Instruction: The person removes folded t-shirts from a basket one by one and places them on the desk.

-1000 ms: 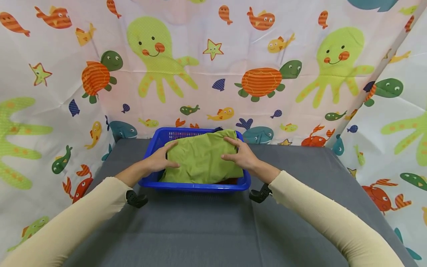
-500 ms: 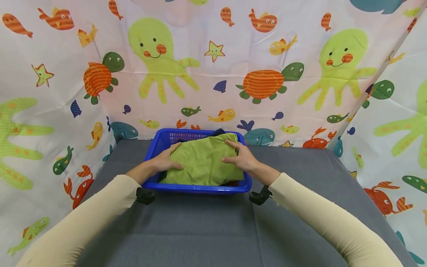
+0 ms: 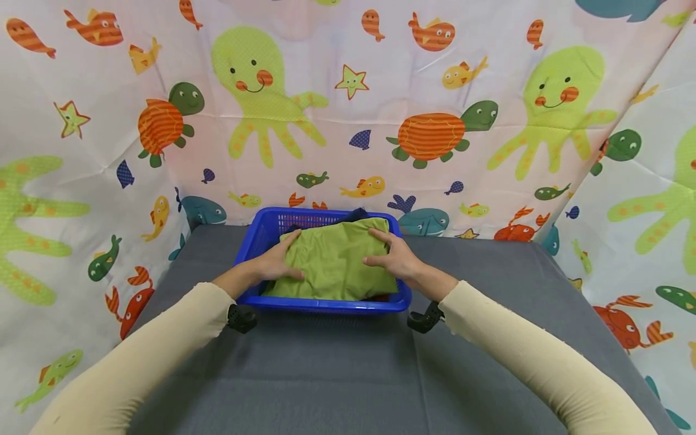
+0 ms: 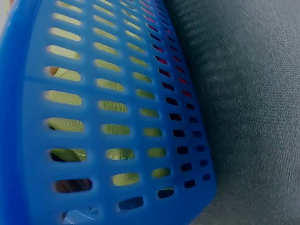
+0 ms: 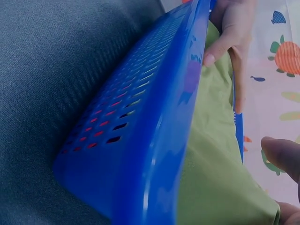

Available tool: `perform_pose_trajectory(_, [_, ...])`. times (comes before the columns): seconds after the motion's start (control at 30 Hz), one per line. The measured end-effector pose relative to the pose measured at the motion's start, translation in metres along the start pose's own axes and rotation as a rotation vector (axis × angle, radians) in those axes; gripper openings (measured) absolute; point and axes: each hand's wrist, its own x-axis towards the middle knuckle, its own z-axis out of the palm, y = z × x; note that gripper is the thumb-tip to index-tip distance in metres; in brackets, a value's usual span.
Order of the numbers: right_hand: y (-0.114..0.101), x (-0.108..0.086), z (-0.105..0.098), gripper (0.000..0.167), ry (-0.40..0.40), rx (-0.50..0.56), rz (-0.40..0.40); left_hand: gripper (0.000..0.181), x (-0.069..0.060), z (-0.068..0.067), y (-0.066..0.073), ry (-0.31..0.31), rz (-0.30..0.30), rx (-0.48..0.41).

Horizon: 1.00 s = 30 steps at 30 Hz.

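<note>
The head view shows your left hand (image 3: 274, 260) and your right hand (image 3: 401, 257) at opposite ends of a folded, lime-green fabric bundle (image 3: 337, 260), which lies in a rectangular, bright-blue plastic basket (image 3: 326, 307) with slotted walls. Your left hand is spread, its thumb on the near side and its fingers reaching over the far left edge, touching the fabric. Your right hand is likewise spread at the right end, thumb and fingers well apart, neither of them curled around the cloth. The bundle covers most of the basket; a dark navy piece of cloth (image 3: 356, 214) shows past its far edge, and something reddish (image 3: 377, 297) shows beneath its near right corner. In the left wrist view, green and red show through the slots. The basket stands on a dark grey cloth-covered table (image 3: 326, 374), near a white curtain (image 3: 337, 36) printed with sea animals. Below your cream sleeves (image 3: 157, 344) hang black wrist devices (image 3: 426, 317).
</note>
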Motion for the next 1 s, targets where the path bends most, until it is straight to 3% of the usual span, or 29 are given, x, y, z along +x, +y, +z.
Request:
perform_pose_trajectory(0.23, [0.004,0.002,-0.002,0.082,-0.042,0.028,0.039,0.096,-0.004,0.001,0.001,-0.019,-0.006,-0.093])
perform_pose_trajectory(0.33, [0.007,0.003,-0.002,0.081,-0.046,0.04,0.048,0.089,-0.006,0.003,0.002,-0.016,-0.006,-0.078])
perform_pose_trajectory(0.53, [0.003,0.002,-0.005,0.078,0.003,0.082,0.034,0.081,-0.011,-0.002,0.008,0.053,0.0,-0.045])
perform_pose_trajectory(0.7, [-0.008,-0.002,-0.014,0.076,0.02,0.115,0.009,0.08,-0.018,-0.015,0.021,0.063,0.041,-0.05])
perform_pose_trajectory(1.0, [-0.024,-0.008,-0.037,0.077,-0.013,0.156,-0.05,0.081,-0.025,-0.026,0.043,0.017,0.074,-0.201])
